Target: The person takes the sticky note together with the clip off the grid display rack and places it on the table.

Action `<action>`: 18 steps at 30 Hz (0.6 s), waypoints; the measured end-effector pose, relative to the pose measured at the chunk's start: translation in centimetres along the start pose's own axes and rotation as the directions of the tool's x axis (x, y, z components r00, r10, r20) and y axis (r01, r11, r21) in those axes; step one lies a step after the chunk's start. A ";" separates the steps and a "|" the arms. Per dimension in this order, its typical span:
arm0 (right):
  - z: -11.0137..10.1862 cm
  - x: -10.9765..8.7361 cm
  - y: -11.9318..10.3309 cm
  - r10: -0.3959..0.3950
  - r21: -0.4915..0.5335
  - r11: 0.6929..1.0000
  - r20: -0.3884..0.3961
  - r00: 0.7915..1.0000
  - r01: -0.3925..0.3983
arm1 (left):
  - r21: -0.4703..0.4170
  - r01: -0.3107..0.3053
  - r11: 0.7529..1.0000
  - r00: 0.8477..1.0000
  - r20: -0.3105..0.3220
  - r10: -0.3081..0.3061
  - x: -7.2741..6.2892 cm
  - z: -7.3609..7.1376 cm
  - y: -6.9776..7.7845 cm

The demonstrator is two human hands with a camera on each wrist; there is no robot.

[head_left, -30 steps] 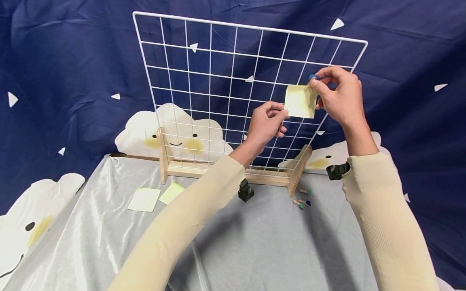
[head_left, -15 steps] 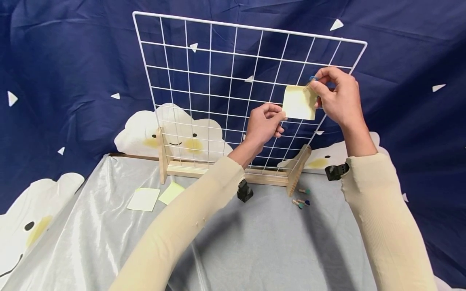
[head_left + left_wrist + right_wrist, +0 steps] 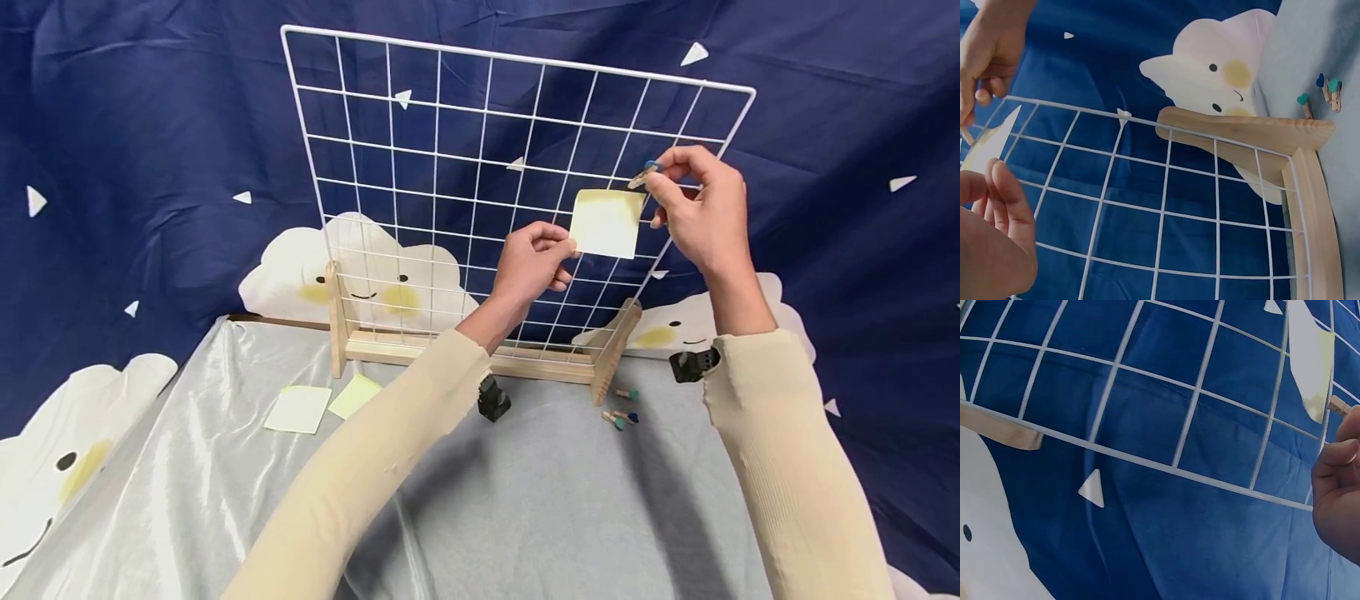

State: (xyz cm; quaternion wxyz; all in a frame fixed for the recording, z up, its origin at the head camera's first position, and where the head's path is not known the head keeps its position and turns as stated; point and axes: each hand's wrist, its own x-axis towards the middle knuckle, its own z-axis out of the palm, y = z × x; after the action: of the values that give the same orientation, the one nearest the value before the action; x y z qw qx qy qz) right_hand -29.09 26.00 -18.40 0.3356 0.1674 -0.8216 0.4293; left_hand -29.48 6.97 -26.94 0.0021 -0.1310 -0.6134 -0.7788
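Observation:
My left hand [image 3: 531,265] pinches the left edge of a pale yellow sticky note [image 3: 606,225], held up in front of a white wire grid panel [image 3: 457,177]. Just above the note's upper right corner, my right hand [image 3: 705,200] holds a small wooden clothespin [image 3: 641,177] with a blue end between thumb and forefinger. In the right wrist view the clothespin's wooden tip [image 3: 1339,405] points at the note [image 3: 1310,362], close to its edge. The left wrist view shows the note [image 3: 994,144] standing out between both hands.
The grid stands in a wooden base [image 3: 555,367] on a grey cloth-covered table [image 3: 525,500]. Two more sticky notes [image 3: 298,409] lie at left. Several small clothespins [image 3: 619,418] with green and blue ends lie by the base's right foot. A dark blue backdrop hangs behind.
The left hand has drawn the sticky note a little down and left. The clothespin, which overlapped the note's upper right corner before, now shows apart from it; the right hand has shifted slightly down.

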 end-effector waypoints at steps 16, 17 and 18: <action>0.9 -2.6 2.3 0.016 0.055 0.998 0.065 0.998 -0.020 | -0.025 0.002 1.000 1.000 -0.031 -0.003 -0.9 -2.2 -0.8; 1.0 -2.7 2.5 0.022 0.067 0.997 0.068 0.997 -0.026 | -0.019 0.006 1.000 1.000 -0.028 -0.007 -0.9 -2.3 -0.9; 1.1 -2.8 2.5 0.027 0.078 0.996 0.069 0.997 -0.032 | -0.014 0.009 1.000 1.000 -0.025 -0.010 -0.9 -2.5 -0.9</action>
State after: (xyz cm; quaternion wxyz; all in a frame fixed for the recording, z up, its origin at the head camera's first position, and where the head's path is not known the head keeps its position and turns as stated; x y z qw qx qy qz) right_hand -28.93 26.54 -22.32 0.2943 0.1827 -0.8172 0.4606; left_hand -29.25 4.70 -28.49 0.0050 -0.1184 -0.6085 -0.7846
